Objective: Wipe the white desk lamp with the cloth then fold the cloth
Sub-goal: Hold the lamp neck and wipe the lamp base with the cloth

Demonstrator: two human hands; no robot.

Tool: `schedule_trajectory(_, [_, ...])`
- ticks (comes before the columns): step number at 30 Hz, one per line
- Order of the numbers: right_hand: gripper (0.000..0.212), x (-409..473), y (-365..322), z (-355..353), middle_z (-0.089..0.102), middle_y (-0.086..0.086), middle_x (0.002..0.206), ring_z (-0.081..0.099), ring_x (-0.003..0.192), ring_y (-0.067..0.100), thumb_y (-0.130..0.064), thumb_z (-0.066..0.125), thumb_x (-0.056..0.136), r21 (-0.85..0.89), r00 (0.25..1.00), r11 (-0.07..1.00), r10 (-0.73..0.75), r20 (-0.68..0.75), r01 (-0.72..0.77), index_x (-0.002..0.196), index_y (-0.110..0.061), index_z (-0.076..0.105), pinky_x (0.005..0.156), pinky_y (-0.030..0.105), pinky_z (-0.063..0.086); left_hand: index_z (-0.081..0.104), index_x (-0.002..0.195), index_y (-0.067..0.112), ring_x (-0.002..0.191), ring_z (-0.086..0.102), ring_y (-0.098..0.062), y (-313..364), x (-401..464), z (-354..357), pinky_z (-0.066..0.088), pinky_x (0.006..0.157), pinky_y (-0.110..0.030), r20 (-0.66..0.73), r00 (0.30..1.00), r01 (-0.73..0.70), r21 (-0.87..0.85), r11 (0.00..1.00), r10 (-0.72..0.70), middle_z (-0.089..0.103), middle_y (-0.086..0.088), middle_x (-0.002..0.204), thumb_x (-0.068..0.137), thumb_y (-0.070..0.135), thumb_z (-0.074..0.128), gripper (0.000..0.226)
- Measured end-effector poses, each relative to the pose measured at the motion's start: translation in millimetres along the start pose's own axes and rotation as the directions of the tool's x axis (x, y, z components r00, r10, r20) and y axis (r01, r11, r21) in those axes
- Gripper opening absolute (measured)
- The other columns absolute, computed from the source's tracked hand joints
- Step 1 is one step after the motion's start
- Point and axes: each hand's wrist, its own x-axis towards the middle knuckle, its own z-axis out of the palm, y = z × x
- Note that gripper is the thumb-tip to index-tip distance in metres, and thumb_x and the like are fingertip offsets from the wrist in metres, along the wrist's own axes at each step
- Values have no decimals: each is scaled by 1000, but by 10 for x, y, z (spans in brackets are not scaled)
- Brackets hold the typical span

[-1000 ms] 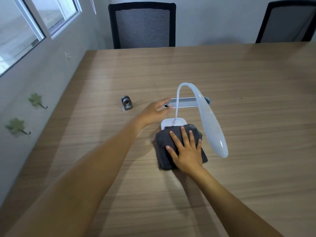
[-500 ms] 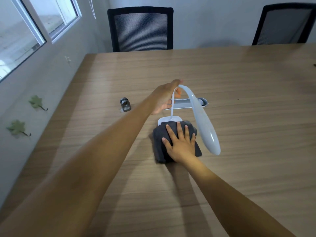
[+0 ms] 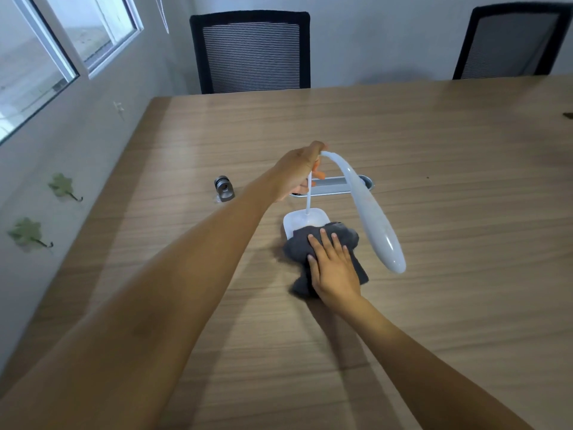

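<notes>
Gripping lamp point(image 3: 373, 218) neck, left hand point(image 3: 296, 172) closed; head angles down-right. Right hand point(image 3: 335, 268) flat, open on cloth point(image 3: 297, 246).

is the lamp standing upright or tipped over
Upright: the lamp has its base flat on the table, its thin neck rising from it, gripped by the left hand.

Two chairs point(image 3: 250, 51); possibly a metal clip point(image 3: 224, 189).

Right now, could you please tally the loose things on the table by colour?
White: 1, the desk lamp, held at its neck by the left hand.
Dark grey: 1, the cloth, under the right hand.
Silver: 1, the small metal cylinder.
Total: 3.
</notes>
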Motion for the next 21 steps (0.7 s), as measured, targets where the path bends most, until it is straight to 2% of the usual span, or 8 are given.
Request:
schedule_trajectory(2, [52, 178, -63, -29, 11, 3, 159, 6, 147, 26, -36, 20, 97, -4, 998, 998, 65, 12, -65, 147, -23, 20, 119, 45, 8, 44, 65, 17, 79, 64, -10, 11, -2, 2, 51, 83, -31, 4, 1000, 2, 9, 1000, -2, 57, -10, 99, 93, 43, 41, 38])
schedule_trajectory(5, [49, 309, -184, -40, 7, 1, 160, 2, 147, 25, -30, 26, 99, -18, 994, 995, 99, 42, -98, 148, -24, 17, 118, 47, 5, 44, 65, 16, 81, 63, -12, 16, 3, 10, 49, 88, -33, 9, 1000, 7, 8, 1000, -7, 60, -11, 100, 94, 41, 40, 39])
schedule_trajectory(9, [47, 194, -113, -15, 9, -1, 160, 3, 147, 23, -32, 24, 100, -40, 996, 998, -37, 85, 41, 146, -25, 24, 119, 46, 2, 45, 64, 16, 84, 65, -15, 7, 5, 0, 51, 84, -31, 8, 1000, 7, -18, 1000, -7, 60, -12, 100, 94, 41, 42, 39])
schedule_trajectory(12, [63, 5, 2, -33, 19, -2, 158, 9, 147, 21, -45, 7, 89, 14, 987, 989, -149, 52, 149, 143, -23, 31, 118, 35, 1, 46, 63, 15, 96, 65, -24, 0, 3, 20, 51, 95, -37, 23, 1000, 15, -37, 999, -14, 64, -9, 93, 93, 41, 42, 39])
schedule_trajectory(14, [71, -115, 56, -28, 25, -1, 156, 13, 147, 19, -46, 3, 83, 60, 985, 984, -171, 28, 169, 141, -21, 35, 114, 27, -1, 46, 62, 15, 97, 64, -28, 11, -2, 34, 50, 99, -39, 31, 999, 26, -40, 999, -25, 65, -7, 87, 92, 41, 43, 40])
schedule_trajectory(16, [65, -193, 100, -33, 31, 2, 154, 19, 145, 19, -44, 9, 87, 162, 994, 981, -106, -38, 111, 139, -18, 40, 116, 28, 6, 44, 60, 14, 94, 64, -27, 22, -8, 43, 50, 97, -37, 39, 999, 31, -37, 999, -30, 67, -11, 92, 92, 40, 42, 41])
schedule_trajectory(19, [44, -119, 71, -167, 42, 4, 147, 33, 139, 20, -32, 30, 96, 446, 966, 890, 191, -176, -95, 136, -18, 43, 113, 31, 25, 43, 59, 14, 94, 64, -27, 28, -25, 56, 50, 89, -32, 51, 998, 30, -24, 999, -29, 67, -15, 102, 93, 38, 41, 42])
schedule_trajectory(21, [40, 61, -27, -289, 44, 3, 145, 34, 137, 20, -27, 34, 98, 489, 946, 863, 255, -203, -128, 137, -17, 41, 111, 33, 29, 44, 61, 14, 100, 64, -30, 30, -30, 62, 51, 88, -32, 53, 998, 37, -20, 999, -36, 67, -16, 106, 93, 38, 41, 41])
